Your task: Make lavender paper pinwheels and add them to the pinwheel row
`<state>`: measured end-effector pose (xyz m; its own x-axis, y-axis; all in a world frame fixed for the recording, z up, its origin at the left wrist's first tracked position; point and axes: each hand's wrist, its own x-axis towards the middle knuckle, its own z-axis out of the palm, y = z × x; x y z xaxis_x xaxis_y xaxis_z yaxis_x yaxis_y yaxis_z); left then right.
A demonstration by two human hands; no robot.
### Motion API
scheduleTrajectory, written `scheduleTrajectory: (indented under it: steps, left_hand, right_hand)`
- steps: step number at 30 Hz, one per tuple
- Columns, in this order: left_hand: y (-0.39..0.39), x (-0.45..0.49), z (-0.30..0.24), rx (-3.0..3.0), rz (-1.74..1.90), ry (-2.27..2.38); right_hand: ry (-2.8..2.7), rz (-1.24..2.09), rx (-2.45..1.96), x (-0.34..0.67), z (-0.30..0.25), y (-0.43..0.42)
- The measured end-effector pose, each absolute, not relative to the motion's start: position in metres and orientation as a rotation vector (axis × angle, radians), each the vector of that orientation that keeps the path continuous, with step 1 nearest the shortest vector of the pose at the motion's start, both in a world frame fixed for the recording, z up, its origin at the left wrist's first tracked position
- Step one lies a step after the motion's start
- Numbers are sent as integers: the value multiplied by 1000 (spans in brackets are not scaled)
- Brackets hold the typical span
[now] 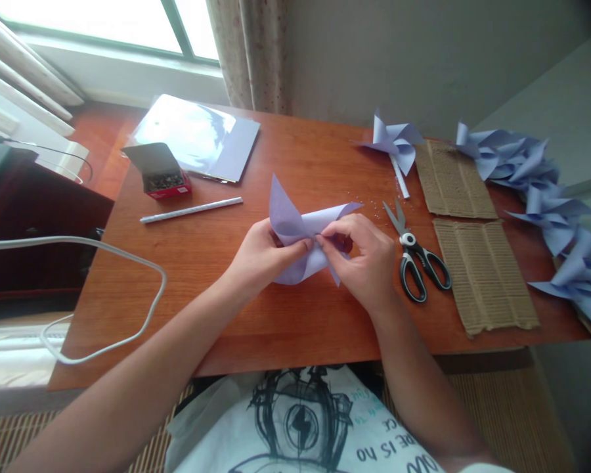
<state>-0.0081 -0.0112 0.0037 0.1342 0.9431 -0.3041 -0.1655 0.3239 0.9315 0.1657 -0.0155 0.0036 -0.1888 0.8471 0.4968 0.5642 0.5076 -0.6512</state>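
A lilac paper pinwheel lies half folded in the middle of the wooden table. My left hand is closed on its left side, thumb pressed at the centre. My right hand pinches the folded points at the centre from the right. One paper point sticks up, another points right toward the scissors. What sits under my fingertips at the centre is hidden.
A white stick and a red box of pins lie at the left, a stack of lilac sheets behind. Two corrugated cardboard pieces lie at the right. A finished pinwheel and several more are at the far right. A white cable loops off the left edge.
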Motion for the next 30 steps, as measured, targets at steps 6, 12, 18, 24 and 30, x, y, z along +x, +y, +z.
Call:
scheduleTrajectory:
  steps: [6,12,18,24,30]
  left_hand:
    - [-10,-11,3,836,1037,1168]
    - [-9,-15,4,796,1071,1156]
    - [-10,-16,6,798,1066,1112]
    - [-11,-13,5,872,1102,1185]
    - [-12,-11,4,999,1120,1232]
  right_hand:
    - [-1527,669,-1208,172,7,-14]
    - [-1216,834,-1206,182,-2,-2]
    - [-1317,1253,-1174,179,-2,-3]
    - [-1319,1379,-1090,176,4,-7]
    - [-1535,1170,-1197,171,2,-8]
